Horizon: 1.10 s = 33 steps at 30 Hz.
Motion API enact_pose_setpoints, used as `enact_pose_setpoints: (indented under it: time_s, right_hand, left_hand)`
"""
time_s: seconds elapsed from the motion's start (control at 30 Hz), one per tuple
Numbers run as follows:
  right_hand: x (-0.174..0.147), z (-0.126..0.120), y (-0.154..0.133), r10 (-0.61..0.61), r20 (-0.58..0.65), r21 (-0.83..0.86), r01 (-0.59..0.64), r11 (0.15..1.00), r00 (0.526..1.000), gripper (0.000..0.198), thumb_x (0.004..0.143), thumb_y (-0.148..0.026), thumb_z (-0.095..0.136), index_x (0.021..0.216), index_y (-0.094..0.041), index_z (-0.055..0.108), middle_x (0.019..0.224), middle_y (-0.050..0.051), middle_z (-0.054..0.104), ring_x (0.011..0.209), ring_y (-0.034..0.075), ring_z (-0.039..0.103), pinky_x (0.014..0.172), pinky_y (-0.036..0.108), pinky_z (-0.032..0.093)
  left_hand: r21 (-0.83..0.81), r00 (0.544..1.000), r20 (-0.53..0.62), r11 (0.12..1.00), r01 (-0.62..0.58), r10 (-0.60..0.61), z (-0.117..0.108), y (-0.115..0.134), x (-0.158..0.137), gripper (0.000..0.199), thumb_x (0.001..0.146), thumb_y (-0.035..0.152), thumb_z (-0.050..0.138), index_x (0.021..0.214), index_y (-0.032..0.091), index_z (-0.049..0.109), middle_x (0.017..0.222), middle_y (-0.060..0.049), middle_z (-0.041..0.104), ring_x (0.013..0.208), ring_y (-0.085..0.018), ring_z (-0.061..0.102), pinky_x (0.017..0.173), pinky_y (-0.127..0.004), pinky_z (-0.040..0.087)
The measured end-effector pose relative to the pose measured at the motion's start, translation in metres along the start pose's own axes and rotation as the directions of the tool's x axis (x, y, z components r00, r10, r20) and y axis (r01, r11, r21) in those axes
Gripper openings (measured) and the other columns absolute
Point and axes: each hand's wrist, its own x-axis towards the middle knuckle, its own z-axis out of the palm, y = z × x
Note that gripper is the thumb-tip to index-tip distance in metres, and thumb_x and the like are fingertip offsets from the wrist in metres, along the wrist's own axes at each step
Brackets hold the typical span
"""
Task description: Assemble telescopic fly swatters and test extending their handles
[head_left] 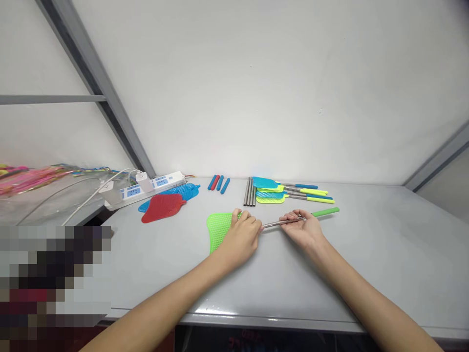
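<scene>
A green fly swatter lies across both hands above the grey table [154, 274]. My left hand [244, 234] is closed around the neck of its green mesh head [219, 226], where the metal rod goes in; the join is hidden by the fingers. My right hand [302, 227] has its fingers curled around the thin metal rod [273, 224], palm turned up. The green handle [326, 212] sticks out to the right beyond it. Behind the hands stand out several fly swatters [271, 184] in blue and yellow, beside several metal rods [249, 193].
Blue and red handles [219, 183] lie near the wall. At left are a red swatter head [163, 206] and blue swatter heads [192, 189], next to a white power strip [161, 183] with plugs and cables. Plastic-wrapped colourful items [36, 181] sit at far left.
</scene>
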Motion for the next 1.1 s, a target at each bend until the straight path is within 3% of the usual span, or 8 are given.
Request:
enact_pose_setpoints:
  time_s: [0.27,0.43,0.73,1.1]
  right_hand:
    - [0.001,-0.003,-0.002,0.004,0.037,-0.065,-0.002,0.998,0.999,0.020,0.073,-0.015,0.023,0.054,-0.019,0.019,0.042,-0.007,0.020,0.032,0.008,0.025,0.038,0.023,0.027]
    - [-0.001,-0.001,-0.003,0.019,-0.002,-0.039,-0.019,0.999,1.000,0.019,0.072,-0.017,0.025,0.054,-0.019,0.021,0.042,-0.007,0.020,0.032,0.007,0.023,0.036,0.022,0.025]
    - [0.000,-0.003,-0.003,-0.039,0.038,-0.083,0.042,0.996,0.999,0.024,0.070,-0.012,0.028,0.050,-0.018,0.015,0.036,-0.007,0.017,0.029,0.006,0.019,0.035,0.021,0.022]
    - [-0.010,-0.007,0.011,-0.115,-0.037,0.090,0.118,0.989,0.993,0.024,0.065,-0.010,0.033,0.047,-0.018,0.018,0.033,-0.008,0.015,0.029,0.007,0.013,0.032,0.020,0.019]
  left_hand:
    - [-0.055,1.000,0.027,0.998,-0.013,0.014,0.000,0.000,-0.001,0.026,0.083,0.020,0.027,0.064,0.017,0.045,0.068,-0.003,0.053,0.076,-0.017,0.040,0.084,-0.039,0.018]
    - [-0.050,0.998,0.039,0.998,-0.041,0.043,0.000,-0.002,-0.002,0.025,0.083,0.019,0.026,0.066,0.016,0.044,0.069,-0.003,0.052,0.075,-0.016,0.040,0.084,-0.039,0.018]
    - [-0.068,0.991,0.075,0.992,-0.106,0.111,-0.004,-0.005,-0.002,0.021,0.081,0.016,0.028,0.066,0.017,0.042,0.065,-0.003,0.050,0.072,-0.016,0.040,0.080,-0.037,0.021]
    - [-0.130,0.983,0.128,0.985,-0.113,0.130,-0.006,-0.005,-0.004,0.026,0.082,0.019,0.026,0.060,0.016,0.040,0.058,0.000,0.047,0.064,-0.013,0.040,0.072,-0.032,0.024]
